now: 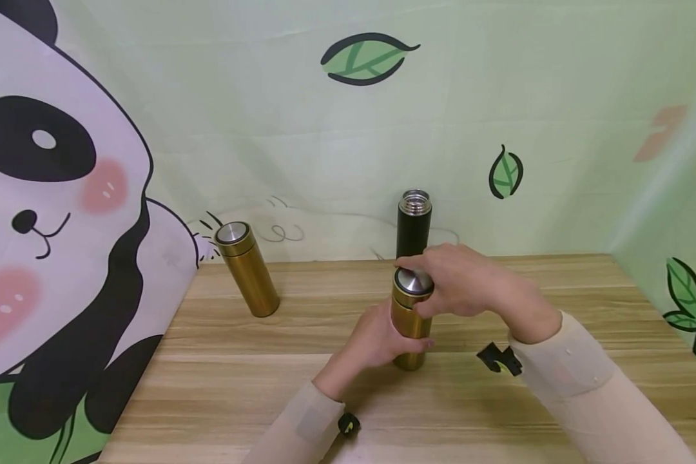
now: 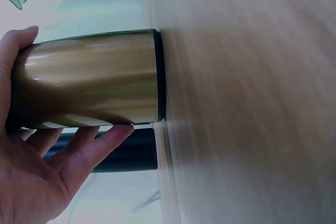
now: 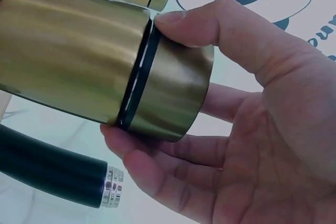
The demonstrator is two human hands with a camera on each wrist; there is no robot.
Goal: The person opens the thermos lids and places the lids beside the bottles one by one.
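A gold thermos flask (image 1: 403, 320) stands upright on the wooden table in front of me. My left hand (image 1: 374, 338) grips its body from the left, thumb on the near side. In the left wrist view, the fingers wrap the gold body (image 2: 94, 80) above its black base. My right hand (image 1: 466, 280) holds the flask's lid (image 3: 176, 85) between thumb and fingers. A dark ring shows between lid and body in the right wrist view; whether the lid is loose I cannot tell. Just behind stands a black flask (image 1: 414, 235) without a lid, its silver threaded neck exposed.
Another gold flask (image 1: 249, 277), lid on, stands at the back left of the wooden table (image 1: 220, 386). A green wall cloth (image 1: 267, 129) with leaves and a large panda (image 1: 64, 225) closes off the back and left. Black pieces (image 1: 500, 359) sit at both wrists.
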